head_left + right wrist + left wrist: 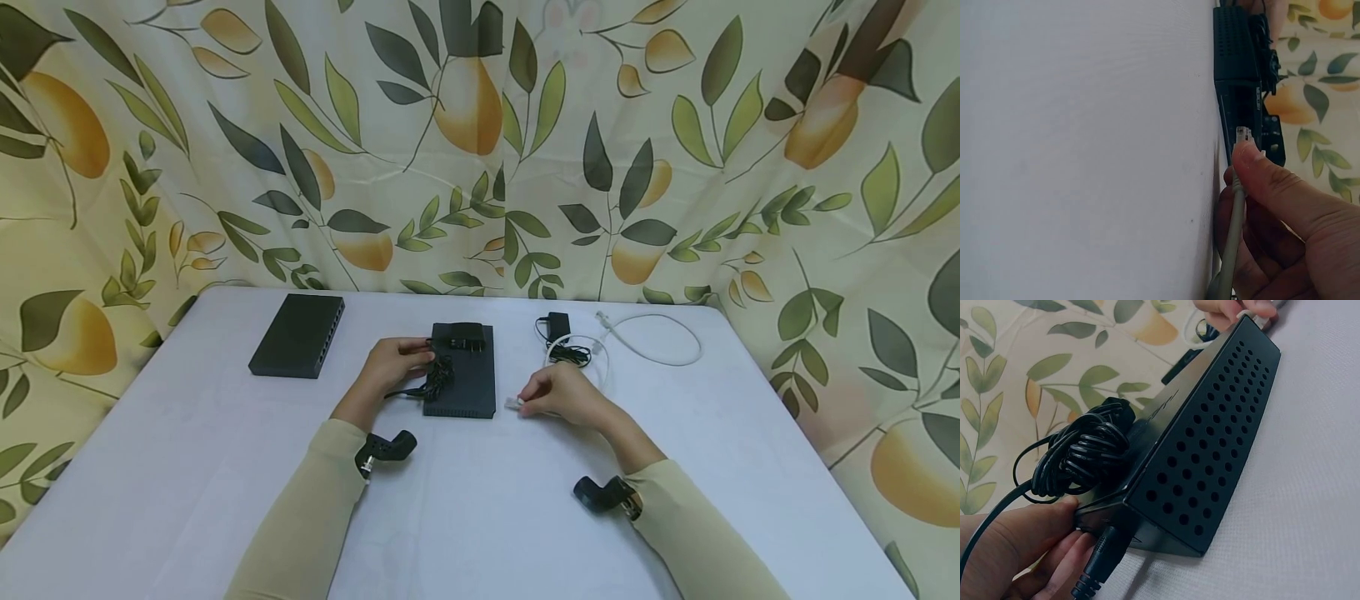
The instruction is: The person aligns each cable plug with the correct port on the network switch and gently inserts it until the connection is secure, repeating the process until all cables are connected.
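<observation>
A black network switch (474,387) lies flat mid-table, its vent holes showing in the left wrist view. On top of it rest a black power adapter (467,333) and its bundled cord (1088,450). A barrel plug (1109,550) sits in the switch's left side. My left hand (395,363) grips that left edge, thumb uppermost, close to the plug. With thumb and fingers, my right hand (567,393) pinches a grey network cable (1232,231) just behind its clear connector (1244,134). The connector points at the switch's right side, where ports show in the right wrist view.
A second black switch (296,337) lies at the back left. Behind my right hand are another power adapter (558,326) and its bundled cord (573,357). The cable's loop (701,343) spreads to the back right. A patterned curtain (465,208) hangs behind the table (187,467).
</observation>
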